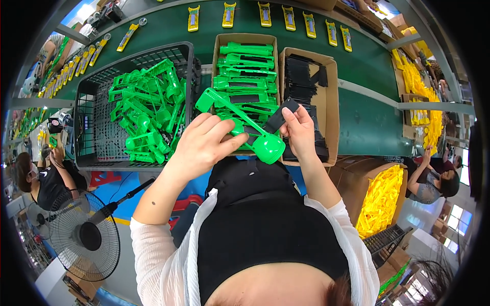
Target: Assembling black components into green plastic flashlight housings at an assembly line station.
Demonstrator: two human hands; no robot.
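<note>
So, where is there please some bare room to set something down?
A bare patch of green tabletop lies between the carton of black parts and the yellow parts at right. The left side of the black basket also shows bare mesh, beside the heaped green parts. Crowded: the middle, around the left hand and right hand.

Left hand (pixel 201 140) held green part (pixel 269 148) with rounded cup; right hand (pixel 300 130) held black piece (pixel 277 119). Black crate (pixel 190 69) stood left, cardboard box (pixel 333 104) right; yellow tools (pixel 265 15) lined table's (pixel 367 122) far side.
</note>
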